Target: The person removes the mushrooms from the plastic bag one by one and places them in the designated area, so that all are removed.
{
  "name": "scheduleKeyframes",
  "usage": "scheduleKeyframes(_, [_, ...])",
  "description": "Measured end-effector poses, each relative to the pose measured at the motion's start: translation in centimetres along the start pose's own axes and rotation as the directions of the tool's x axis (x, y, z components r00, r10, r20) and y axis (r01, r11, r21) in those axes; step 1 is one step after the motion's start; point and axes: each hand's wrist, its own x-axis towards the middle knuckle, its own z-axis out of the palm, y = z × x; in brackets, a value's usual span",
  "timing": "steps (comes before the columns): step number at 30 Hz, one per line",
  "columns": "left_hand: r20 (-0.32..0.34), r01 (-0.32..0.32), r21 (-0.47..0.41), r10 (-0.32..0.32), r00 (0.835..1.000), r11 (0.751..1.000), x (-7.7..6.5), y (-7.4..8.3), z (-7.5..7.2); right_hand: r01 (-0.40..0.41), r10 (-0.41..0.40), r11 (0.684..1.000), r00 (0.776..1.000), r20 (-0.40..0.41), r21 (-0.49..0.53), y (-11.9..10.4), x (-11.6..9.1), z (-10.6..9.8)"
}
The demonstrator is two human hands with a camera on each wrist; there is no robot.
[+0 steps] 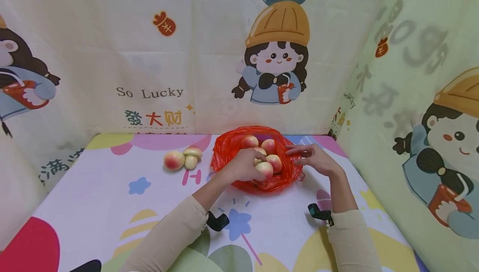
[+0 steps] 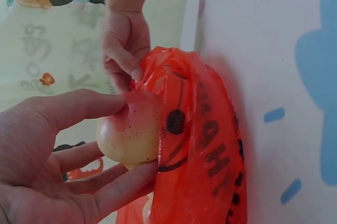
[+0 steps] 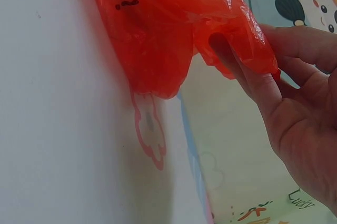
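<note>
A red plastic bag (image 1: 224,149), its mouth folded wide, holds several cream-and-pink toy mushrooms (image 1: 274,163). My left hand (image 1: 247,164) reaches over the bag's near left rim. In the left wrist view its thumb and fingers grip one speckled mushroom (image 2: 131,132), pink at one end and cream at the other, right beside the printed bag wall (image 2: 202,145). At the bag's right side my right hand (image 1: 316,159) pinches the rim. The right wrist view shows the thin red plastic (image 3: 231,29) between the thumb and fingers of that hand (image 3: 308,97).
Left of the bag, a round pink-and-cream piece (image 1: 174,160) lies against a mushroom with its stem showing (image 1: 192,156). The table (image 1: 93,193) has a colourful printed cover. Printed cloth walls (image 1: 209,55) stand behind it and at the sides.
</note>
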Motion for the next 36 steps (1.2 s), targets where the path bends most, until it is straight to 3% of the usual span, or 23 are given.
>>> scheduleKeyframes(13, [-0.042, -0.089, 0.049, 0.091, 0.995, 0.995, -1.5, -0.1, -1.7, -0.002, 0.002, 1.0, 1.0, 0.0, 0.008, -0.2, -0.1, -0.2])
scheduleKeyframes(30, [-0.117, -0.044, 0.051, 0.05, 0.992, 0.998, -4.2, -0.6, -3.9, 0.01, -0.01, 1.0, 1.0, 0.007, 0.02, 0.0, 0.0, -0.1])
scheduleKeyframes(36, [-0.127, 0.005, 0.098, 0.008, 0.992, 0.995, -4.8, -0.9, -4.7, 0.007, -0.007, 1.0, 1.0, 0.005, 0.014, 0.0, 0.0, 0.0])
